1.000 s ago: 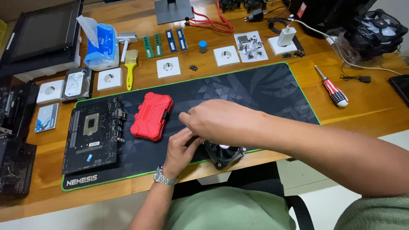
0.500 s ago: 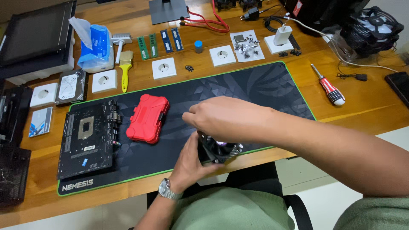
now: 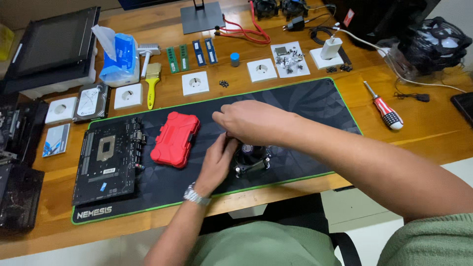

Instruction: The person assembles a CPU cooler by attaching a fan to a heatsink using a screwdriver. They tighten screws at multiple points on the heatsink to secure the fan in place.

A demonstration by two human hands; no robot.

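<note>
Wooden desk (image 3: 428, 133) carries a long black desk mat with green edge (image 3: 315, 103), and on this mat the work is going on. Both hands meet over a small black round cooler fan with metal legs (image 3: 252, 158), which sits near the front edge of the mat, to the right of a red plastic case with ribs (image 3: 175, 139). The left hand (image 3: 217, 162), with a metal watch at the wrist, comes from below and touches the fan's left side with its fingers bent. The right hand (image 3: 251, 120) lies over the top of the fan, with the fingers curled downward as if pinching something small; what it pinches I cannot tell.

I judge that the step in hand is turning or adjusting the fan with both hands. The next move would call for a firm grip on its frame, and care with the legs.

A black computer mainboard (image 3: 108, 160) rests further left on the mat, apart from the hands. A red-handled screwdriver (image 3: 384, 108) lies well apart on the right.

Most of the fan is hidden under the right hand, and its cable does not show. The dark devices at the left edge are cut off.
</note>
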